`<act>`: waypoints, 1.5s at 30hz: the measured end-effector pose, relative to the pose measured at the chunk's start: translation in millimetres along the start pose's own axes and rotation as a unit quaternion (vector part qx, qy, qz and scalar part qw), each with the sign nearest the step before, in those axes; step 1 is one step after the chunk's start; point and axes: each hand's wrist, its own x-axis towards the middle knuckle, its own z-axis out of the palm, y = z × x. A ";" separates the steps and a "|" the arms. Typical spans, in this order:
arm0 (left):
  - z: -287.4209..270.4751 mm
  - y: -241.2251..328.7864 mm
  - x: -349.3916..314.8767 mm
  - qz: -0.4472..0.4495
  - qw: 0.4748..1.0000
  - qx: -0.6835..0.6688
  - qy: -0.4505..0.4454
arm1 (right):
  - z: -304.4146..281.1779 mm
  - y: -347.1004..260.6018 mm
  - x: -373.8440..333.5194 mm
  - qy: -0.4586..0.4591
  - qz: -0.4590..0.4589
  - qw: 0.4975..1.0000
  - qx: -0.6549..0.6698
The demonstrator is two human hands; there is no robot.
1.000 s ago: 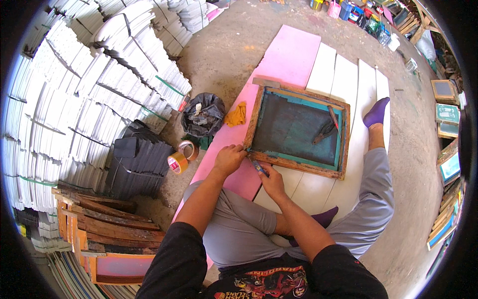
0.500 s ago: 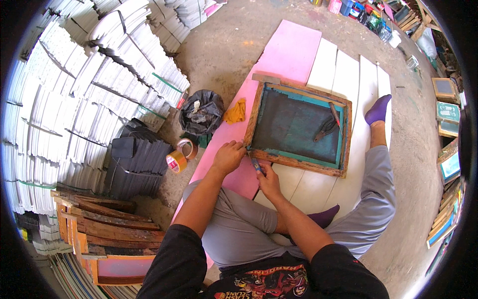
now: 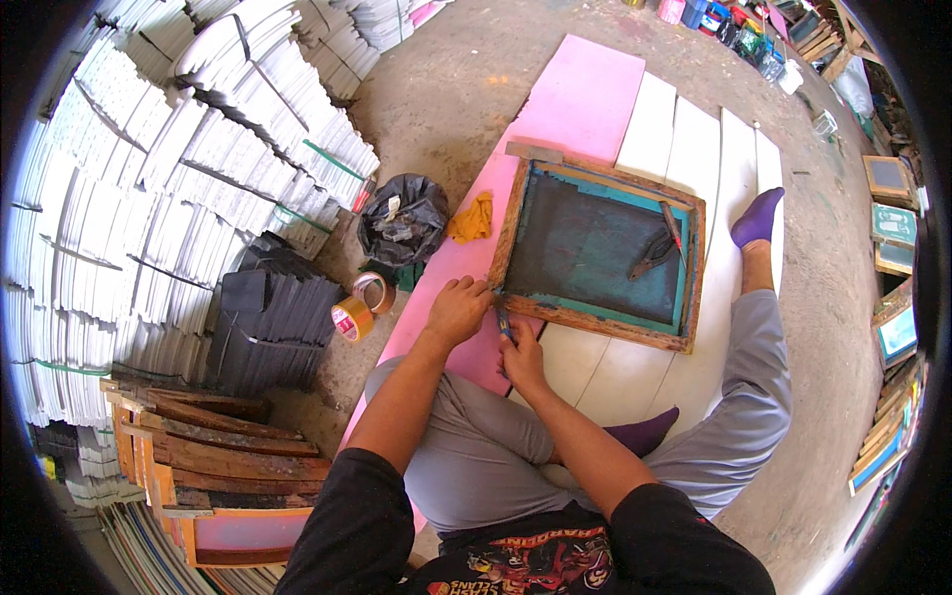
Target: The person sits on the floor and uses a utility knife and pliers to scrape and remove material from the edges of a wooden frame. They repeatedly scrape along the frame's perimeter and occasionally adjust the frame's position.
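A wooden screen-printing frame (image 3: 605,332) with teal-edged dark mesh lies flat before me. My left hand (image 3: 459,311) is closed at its near left corner, the fingertips pressed against the wood. In my right hand (image 3: 522,356) is a slim blue-handled tool (image 3: 504,322), its far end meeting the frame's near edge close to my left fingers. The tool's tip is too small to make out. On the mesh rest a dark tool like pliers (image 3: 652,257) and a slim red-handled tool (image 3: 673,226).
Pink board (image 3: 585,94) and white boards (image 3: 691,139) lie under the frame. To the left are an orange cloth (image 3: 471,218), a black bag (image 3: 402,220), tape rolls (image 3: 351,320), stacked white sheets (image 3: 149,188) and wooden frames (image 3: 228,446). My outstretched foot (image 3: 757,218) is at the right.
My right hand has shifted slightly left and back toward me, with the blue-handled tool now more upright in view. The left hand stays at the frame's corner.
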 end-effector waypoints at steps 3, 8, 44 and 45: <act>-0.3 0.8 2.2 -0.008 1.000 0.001 -0.012 | 1.2 4.4 2.9 -0.015 0.000 1.000 0.006; 0.4 -1.4 -2.6 -0.020 1.000 -0.008 -0.010 | 7.9 1.1 -6.4 -0.011 0.003 1.000 -0.009; -67.4 -95.0 1.4 -0.434 0.808 -0.292 0.270 | -5.5 -17.2 -9.1 -0.065 0.027 0.997 -0.038; -72.2 -97.4 6.3 -0.440 0.817 -0.274 0.251 | -6.7 -14.4 -9.3 -0.066 0.020 0.997 -0.031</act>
